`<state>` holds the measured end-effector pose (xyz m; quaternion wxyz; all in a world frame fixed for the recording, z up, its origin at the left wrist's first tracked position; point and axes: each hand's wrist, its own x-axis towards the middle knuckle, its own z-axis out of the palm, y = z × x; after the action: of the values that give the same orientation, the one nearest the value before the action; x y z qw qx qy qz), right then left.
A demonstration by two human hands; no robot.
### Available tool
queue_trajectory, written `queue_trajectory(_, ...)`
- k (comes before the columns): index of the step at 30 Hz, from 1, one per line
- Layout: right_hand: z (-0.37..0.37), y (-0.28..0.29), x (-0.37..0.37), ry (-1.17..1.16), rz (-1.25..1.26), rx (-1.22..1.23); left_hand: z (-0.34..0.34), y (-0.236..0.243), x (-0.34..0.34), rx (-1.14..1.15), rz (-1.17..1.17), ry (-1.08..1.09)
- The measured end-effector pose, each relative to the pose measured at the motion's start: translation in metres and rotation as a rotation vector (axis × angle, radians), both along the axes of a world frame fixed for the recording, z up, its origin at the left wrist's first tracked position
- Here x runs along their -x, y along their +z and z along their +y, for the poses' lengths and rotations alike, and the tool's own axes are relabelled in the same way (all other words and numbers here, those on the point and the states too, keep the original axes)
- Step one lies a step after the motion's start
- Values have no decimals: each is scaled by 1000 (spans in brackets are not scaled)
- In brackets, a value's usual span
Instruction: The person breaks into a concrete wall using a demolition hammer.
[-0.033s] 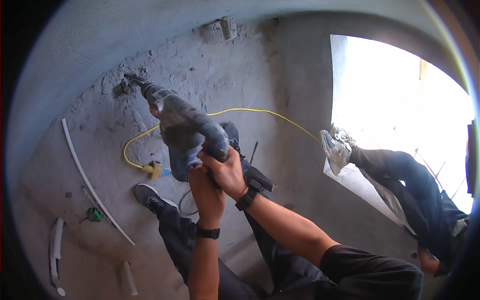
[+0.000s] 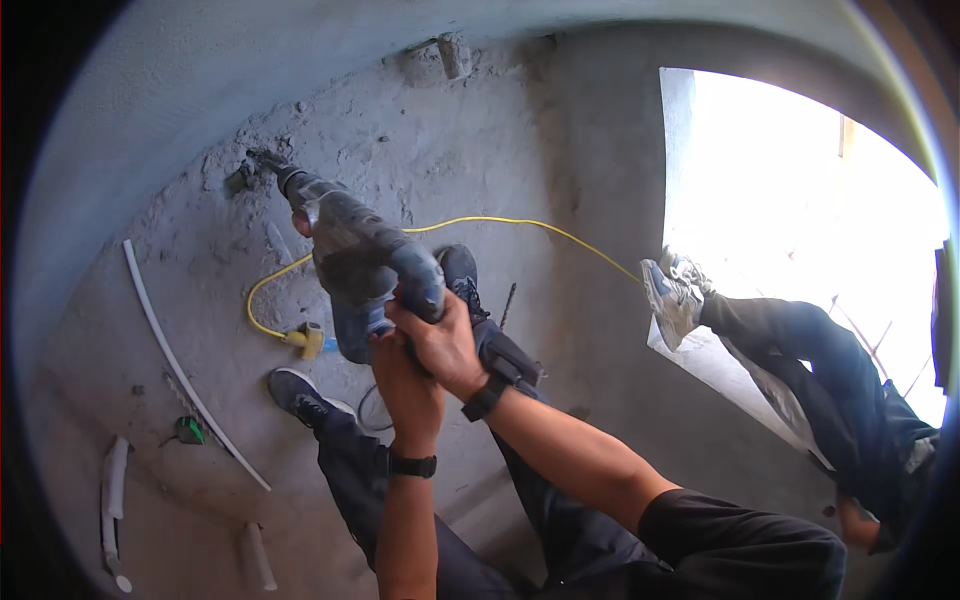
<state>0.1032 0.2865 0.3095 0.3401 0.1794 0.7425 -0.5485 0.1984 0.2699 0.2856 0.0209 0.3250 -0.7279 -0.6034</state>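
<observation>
Both my hands hold a dusty rotary hammer [image 2: 345, 235] by its rear end. My right hand [image 2: 450, 350] is wrapped round the back of the handle. My left hand [image 2: 405, 385] is closed on the lower part of the handle, its fingers partly hidden. At the far left, the tool's bit [image 2: 268, 162] points into broken grey plaster, beside a short stub [image 2: 240, 180] in the rough surface. Whether the bit's tip is buried cannot be made out. Below the tool stand my two dark shoes [image 2: 298, 395].
A yellow cable [image 2: 500, 218] runs to a yellow-and-blue connector [image 2: 312, 342] near my foot. Leftward lie a long white pipe [image 2: 185, 375], a green-and-black tape measure [image 2: 189, 431] and pipe pieces [image 2: 115, 485]. A loose drill bit [image 2: 509, 305] lies right of my shoe. Another person's legs [image 2: 790, 335] rest by a bright opening [image 2: 780, 200].
The rotary hammer's rear end and both my hands have shifted slightly left. The bit stays at about the same spot in the plaster.
</observation>
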Motion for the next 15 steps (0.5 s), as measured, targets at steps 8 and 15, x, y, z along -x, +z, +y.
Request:
queue_trajectory(8,-14,78,17,74,-39,-42,-6,52,6,-133,114,64)
queue_trajectory(15,4,124,19,291,-8,-123,21,74,-7,-46,247,-36)
